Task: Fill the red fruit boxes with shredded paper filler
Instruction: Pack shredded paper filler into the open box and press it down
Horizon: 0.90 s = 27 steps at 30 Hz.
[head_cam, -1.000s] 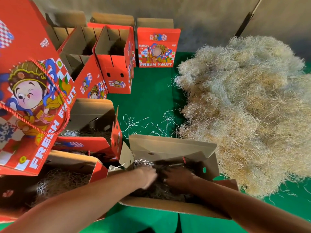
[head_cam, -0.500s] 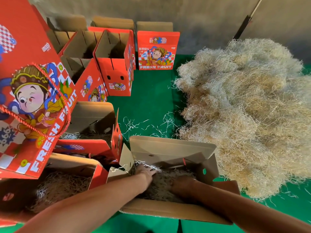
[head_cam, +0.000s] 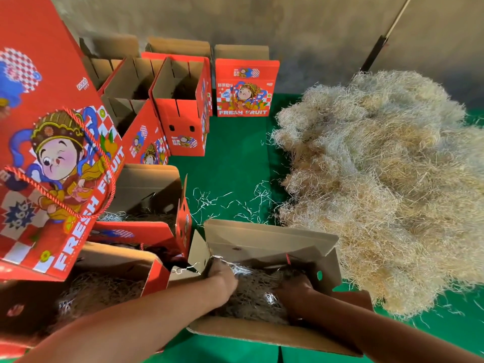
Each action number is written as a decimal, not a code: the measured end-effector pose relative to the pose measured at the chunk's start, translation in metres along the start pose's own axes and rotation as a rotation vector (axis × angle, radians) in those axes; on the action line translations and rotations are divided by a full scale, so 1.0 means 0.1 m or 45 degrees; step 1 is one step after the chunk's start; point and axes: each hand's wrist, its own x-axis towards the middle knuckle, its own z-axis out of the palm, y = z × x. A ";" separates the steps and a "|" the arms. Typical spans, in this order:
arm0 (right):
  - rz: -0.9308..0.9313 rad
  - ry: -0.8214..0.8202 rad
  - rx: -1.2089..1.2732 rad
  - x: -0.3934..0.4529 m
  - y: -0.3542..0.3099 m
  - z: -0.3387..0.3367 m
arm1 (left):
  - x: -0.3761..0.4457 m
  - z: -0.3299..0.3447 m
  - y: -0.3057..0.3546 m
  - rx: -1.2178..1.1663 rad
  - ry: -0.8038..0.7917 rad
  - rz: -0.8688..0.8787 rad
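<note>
Inside the open box (head_cam: 264, 238), both hands have spread apart (filler (head_cam: 255, 292) exposed).

I am looking into what seems a fruit-packing room or small warehouse. Red gift boxes (head_cam: 246, 87) printed FRESH FRUIT are standing open in rows on green floor covering (head_cam: 230, 158), a big heap of shredded paper filler (head_cam: 379, 179) is lying loose beside them, and a bare concrete wall (head_cam: 262, 24) is closing the back.
</note>
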 end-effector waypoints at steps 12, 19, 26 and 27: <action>0.012 0.296 0.412 -0.18 0.29 -0.28 | -0.28 -0.36 -0.39 -0.778 0.058 0.151; -0.209 0.643 0.955 -0.75 0.74 -0.68 | -0.74 -0.78 -0.70 -1.269 0.290 0.256; 0.193 1.650 1.590 -1.20 1.02 -0.45 | -1.08 -1.05 -0.72 -1.488 1.137 0.275; 0.327 1.749 1.705 -1.18 0.99 -0.35 | -1.07 -1.07 -0.69 -1.319 1.268 0.224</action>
